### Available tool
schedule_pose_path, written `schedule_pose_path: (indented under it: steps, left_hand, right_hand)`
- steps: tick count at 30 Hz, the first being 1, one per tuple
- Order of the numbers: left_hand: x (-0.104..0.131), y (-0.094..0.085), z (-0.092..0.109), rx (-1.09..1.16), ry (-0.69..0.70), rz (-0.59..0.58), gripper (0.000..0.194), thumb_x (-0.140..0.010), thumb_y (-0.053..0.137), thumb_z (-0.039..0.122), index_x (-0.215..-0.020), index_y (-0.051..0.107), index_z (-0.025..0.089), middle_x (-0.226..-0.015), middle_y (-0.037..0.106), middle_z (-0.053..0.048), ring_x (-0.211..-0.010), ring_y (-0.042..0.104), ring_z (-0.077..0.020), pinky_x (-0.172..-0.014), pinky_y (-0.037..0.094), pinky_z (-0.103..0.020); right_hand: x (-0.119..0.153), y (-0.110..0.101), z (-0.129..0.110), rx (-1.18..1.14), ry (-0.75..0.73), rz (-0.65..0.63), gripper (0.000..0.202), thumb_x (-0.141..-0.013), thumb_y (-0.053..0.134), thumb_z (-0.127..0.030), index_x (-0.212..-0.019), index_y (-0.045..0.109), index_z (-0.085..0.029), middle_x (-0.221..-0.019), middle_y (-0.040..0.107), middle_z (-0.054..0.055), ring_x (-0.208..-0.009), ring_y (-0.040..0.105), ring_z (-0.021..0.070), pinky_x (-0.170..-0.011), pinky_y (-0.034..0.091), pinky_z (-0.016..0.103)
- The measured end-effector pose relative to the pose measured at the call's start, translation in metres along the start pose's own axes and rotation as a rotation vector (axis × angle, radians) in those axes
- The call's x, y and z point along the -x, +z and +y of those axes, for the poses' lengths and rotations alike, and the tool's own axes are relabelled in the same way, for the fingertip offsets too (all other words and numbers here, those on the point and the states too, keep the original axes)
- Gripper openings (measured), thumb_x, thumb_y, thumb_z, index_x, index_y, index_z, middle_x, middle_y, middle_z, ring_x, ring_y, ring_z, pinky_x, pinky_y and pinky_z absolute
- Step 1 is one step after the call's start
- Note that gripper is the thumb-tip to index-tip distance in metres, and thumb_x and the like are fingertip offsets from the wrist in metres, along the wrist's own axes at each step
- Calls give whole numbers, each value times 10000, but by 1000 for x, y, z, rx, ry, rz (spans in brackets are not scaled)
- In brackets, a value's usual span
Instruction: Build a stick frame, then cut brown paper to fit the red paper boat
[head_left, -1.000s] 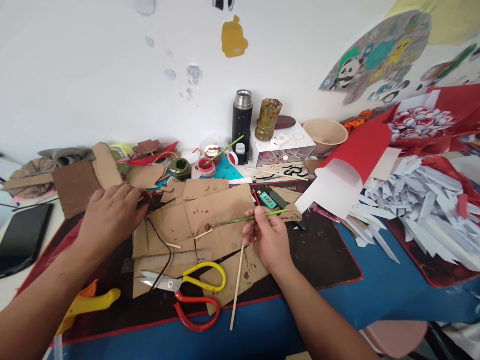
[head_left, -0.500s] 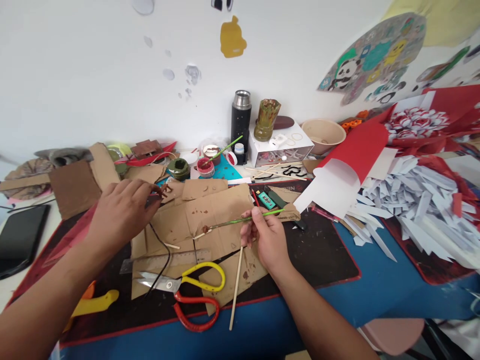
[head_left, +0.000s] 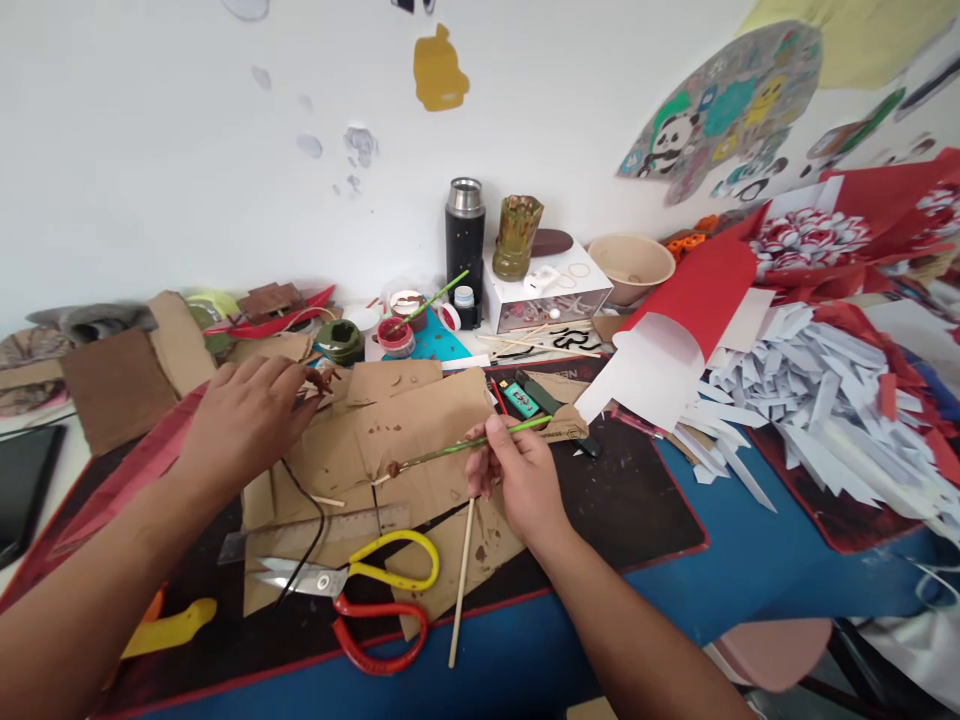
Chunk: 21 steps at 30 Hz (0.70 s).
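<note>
My right hand (head_left: 517,475) is closed around a thin green paintbrush (head_left: 450,452), whose tip is coated in brown paint and points left over the cardboard. A pale wooden stick (head_left: 461,590) runs down from below this hand; whether the hand grips it I cannot tell. My left hand (head_left: 251,420) is raised at the left, its fingers pinched on a small brown-painted piece (head_left: 321,382) whose kind I cannot make out. Under both hands lies flattened, paint-spotted cardboard (head_left: 427,420). Scissors (head_left: 390,575) with one yellow and one red handle lie near the front, close to a clear ruler (head_left: 337,530).
Paint pots, including a red one (head_left: 396,338) with a brush and a dark green one (head_left: 340,342), stand behind the cardboard. A black flask (head_left: 465,235) and a white box (head_left: 547,295) are at the back. White paper strips (head_left: 817,390) pile up on the right.
The view has turned slightly, so everything sits a little further left. Both hands keep nearly the same pose and hold. The brush tip has dipped slightly.
</note>
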<state>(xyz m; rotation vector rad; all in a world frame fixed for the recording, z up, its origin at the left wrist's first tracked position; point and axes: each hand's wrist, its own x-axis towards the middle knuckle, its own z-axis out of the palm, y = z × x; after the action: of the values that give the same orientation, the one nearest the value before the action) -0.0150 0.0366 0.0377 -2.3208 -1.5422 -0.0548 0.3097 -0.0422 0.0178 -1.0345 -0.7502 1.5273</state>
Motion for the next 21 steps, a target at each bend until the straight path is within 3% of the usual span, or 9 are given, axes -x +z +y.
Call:
schedule_pose_path:
  steps: [11, 21]
  left_hand:
    - [2, 8, 1, -58, 39, -3, 278, -1088, 479, 364, -1036, 696, 198, -1121, 763, -178, -1054, 677, -365, -866, 431, -468]
    - [5, 4, 3, 45, 38, -9, 323, -1073, 477, 379, -1093, 734, 185, -1128, 768, -191, -1046, 691, -389, -851, 433, -484]
  right_hand:
    - [0, -1, 3, 16, 4, 9, 578, -877, 799, -747, -879, 729, -173, -580, 697, 6, -388, 607, 121, -370, 379, 185]
    - [-1, -2, 4, 16, 31, -11, 592, -877, 799, -749, -892, 745, -159, -583, 699, 10, -390, 617, 119, -369, 385, 178]
